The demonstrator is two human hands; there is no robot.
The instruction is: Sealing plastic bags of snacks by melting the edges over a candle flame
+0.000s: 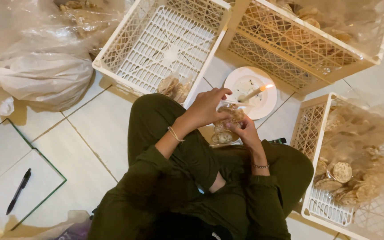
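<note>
I sit cross-legged on a tiled floor in dark green clothes. Both hands hold a small clear plastic bag of round crackers [228, 121] above my lap. My left hand [206, 108] grips the top of the bag from the left. From below and to the right, my right hand [245, 131] supports the bag. Just beyond the bag a lit candle [254, 92] stands tilted on a white plate [263, 104], its flame close to the bag's top edge.
A white lattice crate [125, 40] ahead holds one packed cracker bag [174, 86]. Two more crates [290, 53] [312, 204] hold loose round crackers in clear plastic. Large plastic sacks [41, 75] lie at left. A notebook [36, 186] with a pen [18, 191] lies left. A lighter [278, 141] sits by my knee.
</note>
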